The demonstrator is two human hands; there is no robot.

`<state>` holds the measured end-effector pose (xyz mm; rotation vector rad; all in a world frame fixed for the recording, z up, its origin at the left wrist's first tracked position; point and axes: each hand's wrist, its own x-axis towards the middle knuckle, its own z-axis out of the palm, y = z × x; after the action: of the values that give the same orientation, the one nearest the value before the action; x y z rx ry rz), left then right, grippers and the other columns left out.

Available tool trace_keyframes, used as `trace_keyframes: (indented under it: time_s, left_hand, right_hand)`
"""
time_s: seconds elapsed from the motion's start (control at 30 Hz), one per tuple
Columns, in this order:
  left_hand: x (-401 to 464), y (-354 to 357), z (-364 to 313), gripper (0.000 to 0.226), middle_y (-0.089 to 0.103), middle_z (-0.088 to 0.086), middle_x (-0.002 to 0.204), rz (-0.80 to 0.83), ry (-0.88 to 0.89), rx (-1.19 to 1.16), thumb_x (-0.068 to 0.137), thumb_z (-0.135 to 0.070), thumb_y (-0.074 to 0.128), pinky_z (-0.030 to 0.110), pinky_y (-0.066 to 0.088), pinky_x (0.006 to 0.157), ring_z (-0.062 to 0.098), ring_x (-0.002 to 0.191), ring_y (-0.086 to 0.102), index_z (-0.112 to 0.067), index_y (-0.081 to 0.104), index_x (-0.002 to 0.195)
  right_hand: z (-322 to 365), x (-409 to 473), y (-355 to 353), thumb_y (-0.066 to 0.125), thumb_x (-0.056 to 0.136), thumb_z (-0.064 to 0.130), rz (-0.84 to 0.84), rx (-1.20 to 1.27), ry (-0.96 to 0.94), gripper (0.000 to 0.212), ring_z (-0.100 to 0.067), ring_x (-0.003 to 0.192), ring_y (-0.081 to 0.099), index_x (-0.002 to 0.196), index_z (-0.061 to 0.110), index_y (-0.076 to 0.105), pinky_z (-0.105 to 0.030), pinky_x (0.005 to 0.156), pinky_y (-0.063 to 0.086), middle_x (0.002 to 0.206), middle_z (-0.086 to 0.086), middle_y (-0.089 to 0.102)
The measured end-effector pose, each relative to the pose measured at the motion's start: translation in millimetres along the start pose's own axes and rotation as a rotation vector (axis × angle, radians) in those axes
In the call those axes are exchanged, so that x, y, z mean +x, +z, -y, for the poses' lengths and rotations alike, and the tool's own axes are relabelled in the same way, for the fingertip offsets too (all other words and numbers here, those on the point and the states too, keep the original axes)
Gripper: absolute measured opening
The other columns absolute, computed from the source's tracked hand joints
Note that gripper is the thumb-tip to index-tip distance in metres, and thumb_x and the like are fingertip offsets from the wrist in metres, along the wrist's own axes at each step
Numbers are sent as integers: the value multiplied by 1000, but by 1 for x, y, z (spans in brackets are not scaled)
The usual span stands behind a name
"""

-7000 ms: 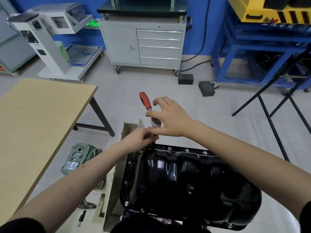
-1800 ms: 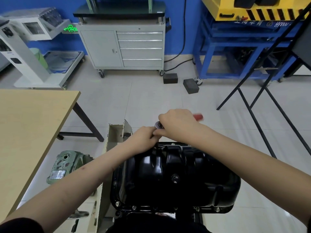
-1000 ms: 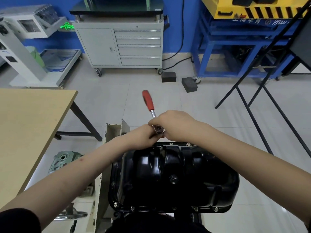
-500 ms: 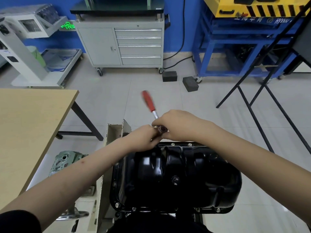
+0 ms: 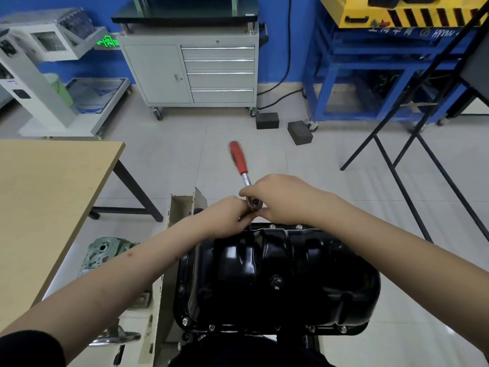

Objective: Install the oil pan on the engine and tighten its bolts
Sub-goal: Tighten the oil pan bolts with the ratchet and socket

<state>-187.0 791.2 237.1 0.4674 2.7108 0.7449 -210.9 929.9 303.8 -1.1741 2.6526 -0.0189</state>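
At frame centre the glossy black steel oil pan [image 5: 277,279] already sits bolted on the engine, while both hands' fingers [image 5: 244,193] grasp the red-handled ratchet wrench [image 5: 244,176], tightening a far-edge bolt.

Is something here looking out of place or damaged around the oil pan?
Nothing stands out. The black oil pan sits level on the engine, with bolts seen along its near and far edges. Both hands meet at the ratchet head on the far edge. Its red handle is blurred, so it is probably swinging.
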Motion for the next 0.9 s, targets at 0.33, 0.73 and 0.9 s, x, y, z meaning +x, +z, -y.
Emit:
trace_keyframes:
  time_s: [0.33, 0.73, 0.9]
  left_hand:
    - [-3, -2, 1, 32, 55, 25, 66, -55, -48, -12, 90, -6, 44, 26, 18, 52, 32, 61, 39, -10, 36, 60]
    - [-1, -1, 7, 41, 35, -10, 51, -6, -17, -24, 94, -14, 44, 17, 28, 48, 4, 47, 31, -27, 30, 58]
    - [-1, -2, 6, 29, 47, 6, 61, -4, -15, -2, 93, -10, 43, 18, 29, 50, 15, 53, 37, -13, 40, 65]
  right_hand:
    - [6, 4, 1, 46, 91, 40, -85, -102, 116, 32, -24, 74, 45, 95, 11, 58, -28, 55, 28, 92, -8, 60]
    - [5, 4, -2, 49, 89, 42, -57, -160, 65, 31, -23, 72, 45, 99, 14, 59, -26, 49, 25, 96, -5, 61]
    - [4, 1, 2, 45, 92, 38, -60, -138, 76, 29, -24, 79, 50, 105, 15, 57, -28, 55, 28, 101, -7, 60]
